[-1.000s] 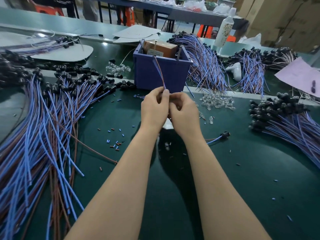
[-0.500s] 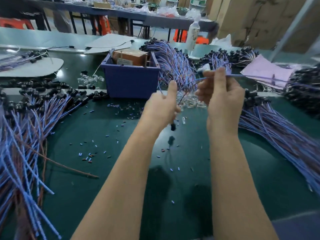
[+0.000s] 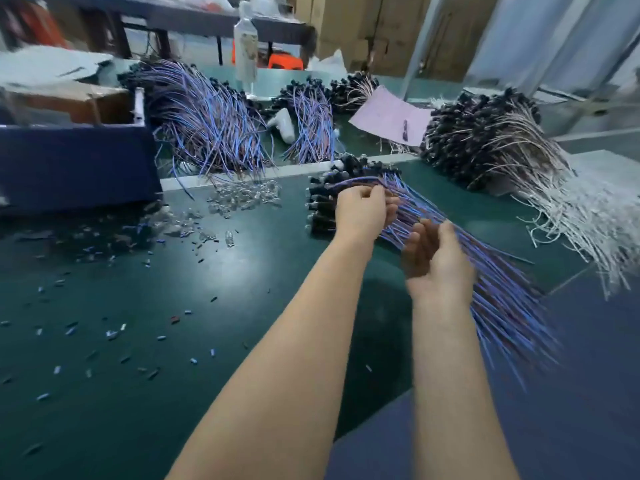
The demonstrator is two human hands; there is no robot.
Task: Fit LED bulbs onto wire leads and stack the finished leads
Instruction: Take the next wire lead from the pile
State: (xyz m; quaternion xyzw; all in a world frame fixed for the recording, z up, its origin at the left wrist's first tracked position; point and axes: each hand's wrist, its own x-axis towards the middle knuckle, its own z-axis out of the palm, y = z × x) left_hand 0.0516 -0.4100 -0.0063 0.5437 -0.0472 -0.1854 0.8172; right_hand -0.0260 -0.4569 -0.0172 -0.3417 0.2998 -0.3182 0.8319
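Stacking step, I'd say: the left hand [image 3: 362, 213] pinches a lead [image 3: 349, 181] over the stack [image 3: 485, 271] at the counter's [image 3: 242, 306] right. The right hand [image 3: 438, 261] is beside the wires, fingers loosely curled and holding nothing. Next: drop the lead aligned, then fetch from the bulbs [image 3: 242, 199].

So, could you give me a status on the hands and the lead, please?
Left hand pinches lead over pile. Right hand open beside it. Nothing in the way.
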